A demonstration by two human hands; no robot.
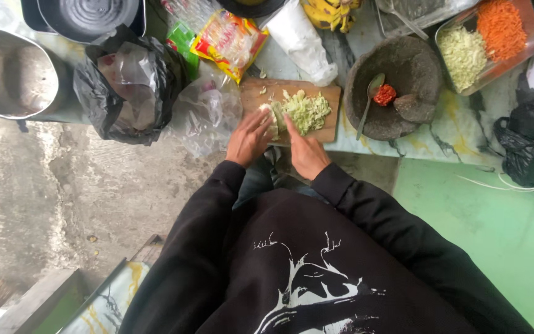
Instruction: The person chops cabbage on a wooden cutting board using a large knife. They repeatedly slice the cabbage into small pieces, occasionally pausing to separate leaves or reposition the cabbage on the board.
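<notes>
Both hands work at one wooden board (254,93). Left hand (250,137) lies flat with fingers spread, pressing a pale cabbage piece (271,117) down on the board's near edge. Right hand (306,151) is closed around a knife (279,115), index finger stretched along its back; only a sliver of blade shows, right against the piece, between the two hands.

Largest first: black sleeves and a printed black top fill the lower half of the view. At 9 o'clock from the board lies bare grey concrete floor (44,185); at 4 o'clock, a green surface (495,229). A steel pot (13,74) stands at far 9 o'clock, well apart. A black plastic bag (128,86) with clear plastic in it sits between pot and board, and a crumpled clear bag (208,114) touches the board's left edge. A stone mortar (397,80) stands just beside the board at 3 o'clock, holding a spoon (369,102), red chilli paste (384,94) and a stone pestle (412,108). Beyond it, at 2 o'clock, a tray (529,43) holds shredded cabbage and grated carrot. Another black bag (533,142) lies at far 3 o'clock. A yellow-and-red packet (230,40) lies at 11 o'clock. On the board itself, shredded cabbage (307,110) is heaped at the knife's 2 o'clock.
</notes>
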